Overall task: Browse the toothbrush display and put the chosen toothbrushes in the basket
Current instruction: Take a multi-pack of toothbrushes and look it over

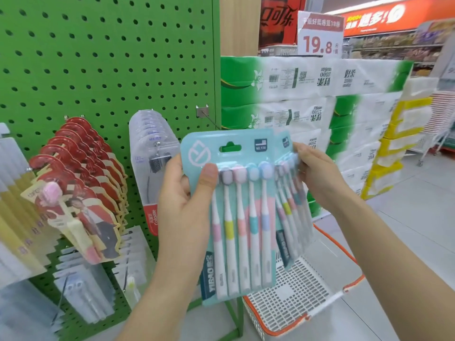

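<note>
My left hand (187, 200) grips a teal pack of several pastel toothbrushes (236, 212) by its upper left edge, thumb on the front. My right hand (317, 178) holds a second, matching teal pack (289, 205) just behind and to the right of the first, seen edge-on. Both packs hang upright in front of me, above a white basket with an orange rim (295, 286) that stands on the floor at the lower right. I see nothing inside the basket.
A green pegboard display (98, 57) on the left carries red-carded toothbrushes (81, 183), clear Colgate packs (152, 168) and one bare hook (209, 118). Stacked tissue packs (307, 99) fill the right behind the basket, with a 19.8 price sign (320, 35) on top.
</note>
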Available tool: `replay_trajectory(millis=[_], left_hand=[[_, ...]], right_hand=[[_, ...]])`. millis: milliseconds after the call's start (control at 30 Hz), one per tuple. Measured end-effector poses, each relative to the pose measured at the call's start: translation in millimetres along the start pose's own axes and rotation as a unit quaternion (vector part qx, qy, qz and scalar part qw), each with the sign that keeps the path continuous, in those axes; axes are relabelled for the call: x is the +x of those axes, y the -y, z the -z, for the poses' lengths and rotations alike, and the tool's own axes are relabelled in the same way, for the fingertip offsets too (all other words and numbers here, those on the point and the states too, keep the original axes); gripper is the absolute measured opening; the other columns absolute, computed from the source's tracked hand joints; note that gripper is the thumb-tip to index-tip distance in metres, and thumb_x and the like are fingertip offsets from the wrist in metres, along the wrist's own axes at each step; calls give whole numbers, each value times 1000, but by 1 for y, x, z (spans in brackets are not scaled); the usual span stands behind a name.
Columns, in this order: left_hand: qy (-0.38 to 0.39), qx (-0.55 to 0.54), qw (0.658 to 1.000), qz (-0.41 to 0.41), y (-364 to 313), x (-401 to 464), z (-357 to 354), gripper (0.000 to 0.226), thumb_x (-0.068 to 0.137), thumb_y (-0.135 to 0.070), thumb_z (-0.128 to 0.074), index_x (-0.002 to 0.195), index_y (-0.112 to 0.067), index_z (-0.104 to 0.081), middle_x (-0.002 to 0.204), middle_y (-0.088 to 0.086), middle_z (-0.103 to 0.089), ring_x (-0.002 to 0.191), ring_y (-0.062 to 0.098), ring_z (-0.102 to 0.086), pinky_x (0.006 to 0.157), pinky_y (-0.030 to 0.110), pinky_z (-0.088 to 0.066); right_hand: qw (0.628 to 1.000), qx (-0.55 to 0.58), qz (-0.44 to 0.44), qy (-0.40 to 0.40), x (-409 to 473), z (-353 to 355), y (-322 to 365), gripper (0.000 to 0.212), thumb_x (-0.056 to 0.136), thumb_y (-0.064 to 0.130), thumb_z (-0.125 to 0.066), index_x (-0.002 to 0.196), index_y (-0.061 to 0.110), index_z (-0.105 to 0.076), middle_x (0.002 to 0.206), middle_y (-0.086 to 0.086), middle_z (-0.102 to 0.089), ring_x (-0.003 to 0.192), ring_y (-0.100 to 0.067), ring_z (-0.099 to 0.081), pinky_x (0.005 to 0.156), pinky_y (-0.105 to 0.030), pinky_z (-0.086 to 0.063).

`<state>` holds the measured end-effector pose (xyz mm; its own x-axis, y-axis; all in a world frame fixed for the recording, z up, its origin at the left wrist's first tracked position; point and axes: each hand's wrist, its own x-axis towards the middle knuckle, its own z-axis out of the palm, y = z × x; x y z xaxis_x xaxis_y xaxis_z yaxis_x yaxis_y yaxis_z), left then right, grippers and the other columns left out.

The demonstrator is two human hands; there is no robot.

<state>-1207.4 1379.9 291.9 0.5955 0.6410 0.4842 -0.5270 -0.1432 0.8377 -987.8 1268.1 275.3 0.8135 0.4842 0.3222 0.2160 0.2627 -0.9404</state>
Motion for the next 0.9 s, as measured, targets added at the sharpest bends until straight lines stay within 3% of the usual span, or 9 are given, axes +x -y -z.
replay_trajectory(millis=[167,300,433,500,600,667,733,800,900], left_hand=[[-40,59,997,22,36,26,-15,14,99,-24,-53,112,-26,-57,108,-5,-70,100,10,-67,86,31,-52],[-57,84,995,27,53,39,-23,14,99,-29,-53,114,-29,-56,113,-3,-68,105,16,-66,93,46,-53],[-81,95,992,29,64,50,-27,14,99,-29,-53,112,-28,-55,111,-4,-68,102,16,-66,92,48,-53],[-86,98,991,34,70,55,-28,12,99,-29,-52,111,-27,-55,108,-6,-67,101,14,-65,92,46,-53],[-107,103,989,21,80,64,-33,11,101,-26,-51,112,-24,-52,102,-12,-63,93,1,-63,85,30,-53],[-130,111,985,6,86,73,-39,19,102,-22,-48,120,-18,-50,99,-18,-59,82,-15,-57,74,11,-45],[-158,114,981,-2,93,83,-44,30,103,-19,-45,133,-17,-44,104,-20,-56,84,-18,-54,70,0,-39],[-188,106,976,-6,100,96,-47,44,103,-20,-44,146,-21,-34,117,-16,-53,97,-9,-54,79,2,-39],[-229,99,968,-5,113,119,-49,54,103,-23,-46,153,-26,-24,126,-11,-53,106,2,-52,92,18,-41]], right_hand=[[996,-41,-42,-61,-13,33,-22,27,103,15,-40,95,11,-66,74,10,-74,69,-1,-68,66,-15,-51],[994,-48,-71,-75,-19,44,-29,27,103,17,-42,94,13,-67,78,6,-75,73,-5,-69,65,-15,-52],[988,-67,-89,-104,-19,44,-30,31,102,24,-45,104,1,-66,99,-17,-71,88,-20,-66,85,-36,-53],[986,-84,-83,-115,-20,44,-32,39,102,26,-46,112,-9,-59,108,-30,-64,94,-27,-61,97,-47,-45],[979,-103,-88,-155,-20,45,-38,36,102,25,-44,97,-7,-60,97,-24,-66,88,-33,-62,91,-41,-48],[973,-102,-91,-187,-20,44,-42,34,103,23,-42,76,6,-55,77,-6,-60,74,-22,-56,73,-29,-44],[970,-104,-91,-199,-18,43,-45,35,104,23,-41,75,10,-56,79,-3,-60,75,-17,-54,70,-26,-41],[969,-114,-86,-203,-15,42,-51,34,103,25,-42,83,4,-60,87,-6,-61,82,-20,-54,77,-29,-41],[971,-120,-81,-192,-8,38,-59,31,102,26,-43,78,16,-59,88,-5,-60,85,-19,-53,80,-31,-40]])
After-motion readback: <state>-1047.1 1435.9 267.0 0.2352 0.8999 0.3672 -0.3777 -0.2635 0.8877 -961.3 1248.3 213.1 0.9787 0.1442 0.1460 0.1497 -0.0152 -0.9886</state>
